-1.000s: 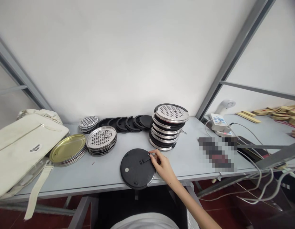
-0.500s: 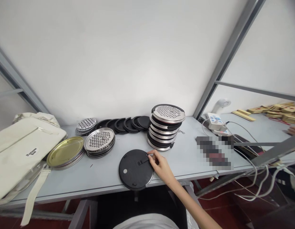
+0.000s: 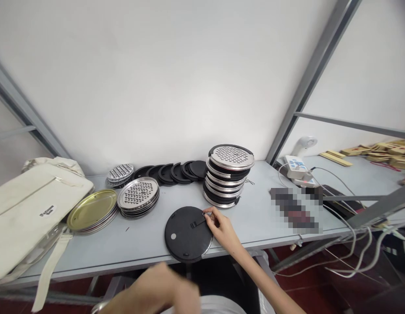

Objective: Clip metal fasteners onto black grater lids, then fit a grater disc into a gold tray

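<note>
One long gray counter (image 3: 150,242) runs past both sides of the right hand (image 3: 220,224), its front edge between that hand and the wearer. Far to the hand's left lies one cream bag (image 3: 35,209), its strap hanging over the front edge. Just beyond the hand stands one tall stack (image 3: 226,174) of metal-and-black rounds, its layers too tight to count surely. Left of that, at least six black rounds (image 3: 166,173) overlap in one row along the wall. One black disc (image 3: 185,240) lies directly left of the right hand, its near rim at the counter's front edge; thumb and finger pinch a small part at its far right rim. Farther left sit two neighboring piles, one topped by a gold lid (image 3: 94,209), the other by an oval grater (image 3: 138,194); a band of counter surface separates the grater pile from the disc. One pile of smaller graters (image 3: 120,173) stands behind them. The left hand (image 3: 165,285) is blurred, nearer the wearer than the disc and apart from it; whether its fingers are spread or closed, I cannot tell. Well right of the right hand, across a wider stretch of surface, sit two white power blocks (image 3: 295,168).
</note>
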Available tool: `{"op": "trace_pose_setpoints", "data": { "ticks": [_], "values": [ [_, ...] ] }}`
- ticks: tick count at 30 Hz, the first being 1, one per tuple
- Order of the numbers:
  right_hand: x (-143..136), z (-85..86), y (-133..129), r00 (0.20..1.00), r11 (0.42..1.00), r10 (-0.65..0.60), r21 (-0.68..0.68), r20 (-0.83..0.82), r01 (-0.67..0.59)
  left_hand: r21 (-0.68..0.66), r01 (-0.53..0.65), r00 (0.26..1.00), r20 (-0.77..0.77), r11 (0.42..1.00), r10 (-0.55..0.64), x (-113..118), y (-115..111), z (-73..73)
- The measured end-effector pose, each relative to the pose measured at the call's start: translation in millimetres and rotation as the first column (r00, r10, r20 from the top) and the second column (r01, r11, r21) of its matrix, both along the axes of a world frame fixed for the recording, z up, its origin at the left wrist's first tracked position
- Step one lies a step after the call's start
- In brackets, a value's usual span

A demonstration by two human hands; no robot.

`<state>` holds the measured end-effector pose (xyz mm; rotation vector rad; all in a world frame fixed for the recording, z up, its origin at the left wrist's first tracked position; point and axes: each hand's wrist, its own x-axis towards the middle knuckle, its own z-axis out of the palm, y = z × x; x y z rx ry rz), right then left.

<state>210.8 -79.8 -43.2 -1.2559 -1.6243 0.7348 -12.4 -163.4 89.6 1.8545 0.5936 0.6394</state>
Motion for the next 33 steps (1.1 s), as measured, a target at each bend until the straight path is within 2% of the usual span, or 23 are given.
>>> {"op": "trace_pose_setpoints", "data": {
  "ticks": [1, 2, 4, 6, 8, 10, 15, 17, 21, 28, 33],
  "values": [
    [0, -0.1, 0, 1.000, 1.000, 0.002, 0.006, -0.002, -0.002, 0.026, 0.015, 0.999, -0.032, 1.000, -0.014, 8, 14, -2.2],
    [0, 0.0, 0, 1.000, 1.000, 0.005, 0.012, -0.004, -0.005, 0.113, -0.016, 0.991, -0.132, 0.994, 0.030, 17, 29, -7.3],
    [0, 0.3, 0, 1.000, 1.000, 0.014, 0.018, -0.007, -0.014, 0.268, -0.144, 0.948, -0.239, 0.953, 0.210, 32, 59, -25.4],
    [0, 0.7, 0, 1.000, 1.000, 0.022, 0.016, -0.006, -0.022, 0.351, -0.199, 0.894, -0.318, 0.915, 0.316, 40, 84, -48.6],
    [1, 0.4, 0, 1.000, 1.000, 0.026, 0.010, -0.001, -0.026, 0.426, -0.184, 0.853, -0.379, 0.886, 0.359, 41, 102, -68.5],
    [1, -0.8, 0, 1.000, 1.000, 0.027, 0.007, 0.005, -0.027, 0.479, -0.125, 0.832, -0.426, 0.869, 0.355, 40, 114, -80.3],
    [2, -4.4, 1, 1.000, 1.000, 0.018, 0.009, 0.006, -0.018, 0.556, 0.080, 0.805, -0.525, 0.827, 0.275, 42, 138, -84.4],
    [2, -4.2, 1, 1.000, 1.000, 0.017, -0.001, 0.004, -0.017, 0.576, 0.116, 0.813, -0.523, 0.809, 0.256, 44, 145, -85.0],
    [2, -1.3, -1, 1.000, 0.999, 0.021, -0.025, 0.006, -0.020, 0.604, 0.086, 0.825, -0.489, 0.792, 0.283, 43, 149, -88.4],
    [1, -2.2, -1, 0.999, 0.999, 0.034, -0.038, 0.015, -0.033, 0.575, 0.069, 0.847, -0.465, 0.815, 0.256, 41, 142, -92.7],
    [1, -4.7, -1, 0.999, 0.997, 0.052, -0.064, 0.012, -0.051, 0.621, 0.068, 0.847, -0.449, 0.781, 0.284, 42, 138, -95.2]
  ]
}}
